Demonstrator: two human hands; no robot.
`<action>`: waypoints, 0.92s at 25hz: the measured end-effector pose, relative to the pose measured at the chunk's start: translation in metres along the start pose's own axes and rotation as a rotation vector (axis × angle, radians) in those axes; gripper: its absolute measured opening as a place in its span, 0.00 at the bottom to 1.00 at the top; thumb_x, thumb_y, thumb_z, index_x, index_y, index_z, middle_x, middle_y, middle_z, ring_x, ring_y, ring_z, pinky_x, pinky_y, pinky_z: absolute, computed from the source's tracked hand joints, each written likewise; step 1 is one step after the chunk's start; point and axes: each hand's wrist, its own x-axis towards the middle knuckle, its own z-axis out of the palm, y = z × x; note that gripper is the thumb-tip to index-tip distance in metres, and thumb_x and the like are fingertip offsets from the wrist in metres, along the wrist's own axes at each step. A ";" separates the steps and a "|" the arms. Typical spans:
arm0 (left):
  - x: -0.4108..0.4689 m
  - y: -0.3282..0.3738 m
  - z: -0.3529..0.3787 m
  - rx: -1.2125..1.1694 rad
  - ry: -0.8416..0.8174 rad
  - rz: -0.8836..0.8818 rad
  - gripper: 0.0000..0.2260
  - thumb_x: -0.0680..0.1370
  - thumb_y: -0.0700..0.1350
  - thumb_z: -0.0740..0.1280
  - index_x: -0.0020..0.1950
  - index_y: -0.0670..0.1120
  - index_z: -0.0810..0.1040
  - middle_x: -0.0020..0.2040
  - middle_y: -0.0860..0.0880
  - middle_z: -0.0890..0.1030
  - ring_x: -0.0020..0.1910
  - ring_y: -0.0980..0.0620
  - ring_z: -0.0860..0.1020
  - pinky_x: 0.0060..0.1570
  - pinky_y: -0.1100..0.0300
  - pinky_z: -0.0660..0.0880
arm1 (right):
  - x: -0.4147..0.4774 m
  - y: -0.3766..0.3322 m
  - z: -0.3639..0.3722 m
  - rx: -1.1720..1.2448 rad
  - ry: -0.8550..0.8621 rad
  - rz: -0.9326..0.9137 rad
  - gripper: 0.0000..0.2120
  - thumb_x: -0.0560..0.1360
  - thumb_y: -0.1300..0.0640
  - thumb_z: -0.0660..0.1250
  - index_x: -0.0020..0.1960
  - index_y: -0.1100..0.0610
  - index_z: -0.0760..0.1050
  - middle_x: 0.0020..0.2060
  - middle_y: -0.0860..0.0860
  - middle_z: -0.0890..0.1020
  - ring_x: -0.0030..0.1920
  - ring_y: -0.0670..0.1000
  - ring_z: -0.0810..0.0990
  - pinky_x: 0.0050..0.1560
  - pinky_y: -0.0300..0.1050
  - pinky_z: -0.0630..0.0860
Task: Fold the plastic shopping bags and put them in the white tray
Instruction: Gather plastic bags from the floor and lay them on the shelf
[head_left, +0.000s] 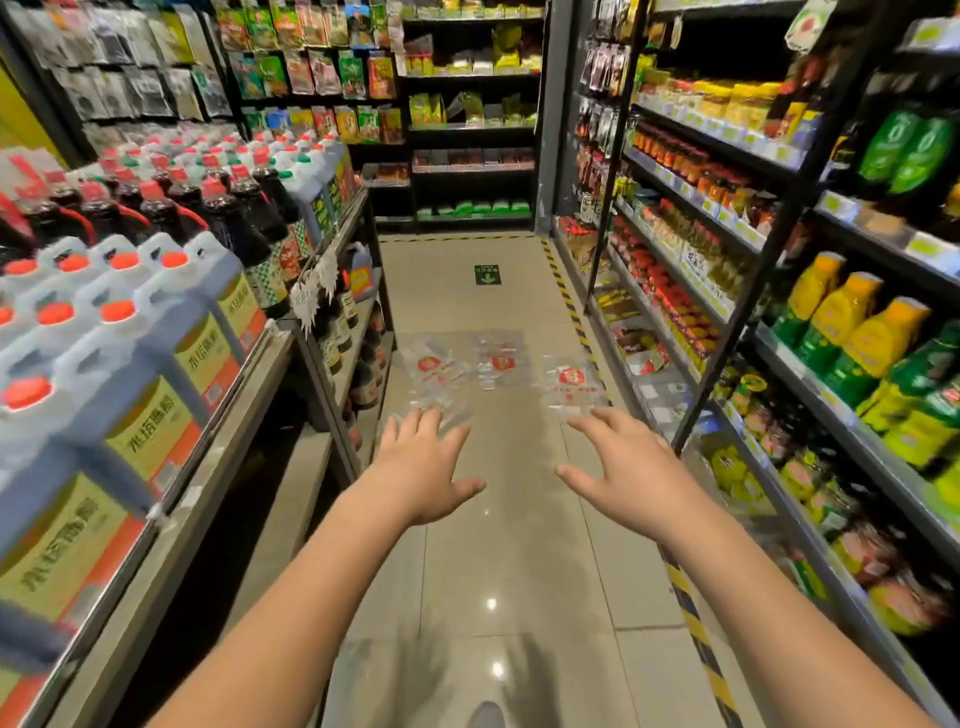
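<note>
From the head view, both arms reach out over the aisle. The left hand (423, 467) is spread wide, fingers straight, palm down, holding nothing. The right hand (623, 462) is the same: fingers fanned, thumb out, nothing in it. The two hands are well apart.

Beyond the fingertips, three plastic shopping bags lie flat on the floor (519, 561) in a rough row. All are clear, crinkled film with a round red print. The left bag (434, 371) sits under the left hand's fingertips, and whether they touch it cannot be told. The middle bag (501, 361) lies just beside it. The right bag (571, 384) rests near the yellow-and-black striped tape (696, 623).

The floor is glossy beige tile, throwing back light spots. On the left, metal shelving carries squared translucent jugs (156, 338) with orange caps. On the right are moulded yellow-and-green bottles (857, 332).
</note>
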 end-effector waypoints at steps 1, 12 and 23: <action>0.031 -0.016 -0.005 -0.001 -0.018 -0.005 0.35 0.79 0.67 0.56 0.81 0.52 0.51 0.81 0.43 0.49 0.80 0.39 0.46 0.77 0.40 0.45 | 0.034 -0.004 -0.001 0.000 -0.017 0.004 0.31 0.78 0.36 0.60 0.77 0.45 0.61 0.78 0.51 0.61 0.76 0.54 0.61 0.75 0.52 0.58; 0.290 -0.140 -0.038 -0.020 -0.118 -0.083 0.34 0.80 0.65 0.56 0.81 0.52 0.52 0.80 0.41 0.54 0.79 0.39 0.51 0.77 0.41 0.48 | 0.355 -0.003 0.023 0.033 -0.126 -0.080 0.31 0.77 0.36 0.62 0.75 0.47 0.64 0.74 0.51 0.66 0.74 0.53 0.66 0.72 0.53 0.66; 0.561 -0.216 -0.056 -0.107 -0.204 -0.233 0.32 0.80 0.64 0.58 0.80 0.51 0.56 0.80 0.41 0.53 0.79 0.40 0.50 0.77 0.42 0.50 | 0.687 0.041 0.054 0.024 -0.270 -0.206 0.31 0.77 0.36 0.62 0.75 0.47 0.64 0.74 0.52 0.66 0.73 0.55 0.67 0.71 0.53 0.68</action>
